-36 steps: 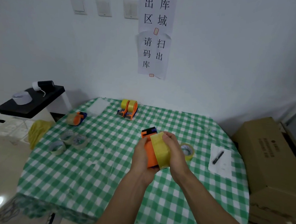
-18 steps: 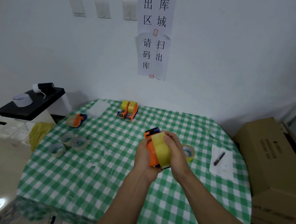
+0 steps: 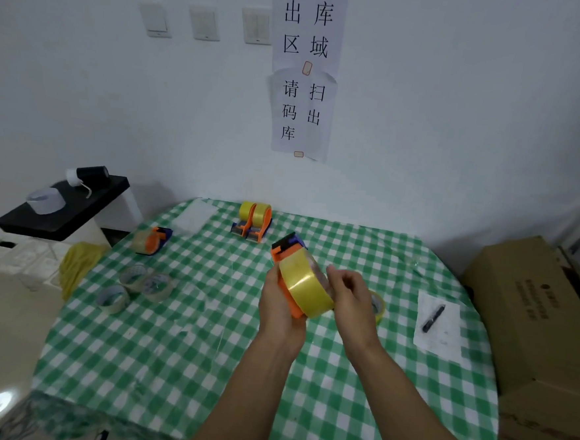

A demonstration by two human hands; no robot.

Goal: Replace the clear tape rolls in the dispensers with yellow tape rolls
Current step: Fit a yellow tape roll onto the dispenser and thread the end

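Between the left hand [image 3: 277, 310] and right hand [image 3: 350, 298], the yellow tape roll [image 3: 306, 288] looks glossy and smooth, its dispenser [image 3: 281, 253] orange plastic. Beneath them lies matt checked cloth [image 3: 169, 349]. To their right are white paper [image 3: 445, 337] and a matt cardboard box [image 3: 533, 305].

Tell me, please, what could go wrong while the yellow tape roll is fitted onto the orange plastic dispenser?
The yellow tape roll sits tilted on the orange plastic dispenser in the left hand; pressed askew by the right hand, it may jam or slip off. The spare yellow roll lying by the right wrist could be knocked.
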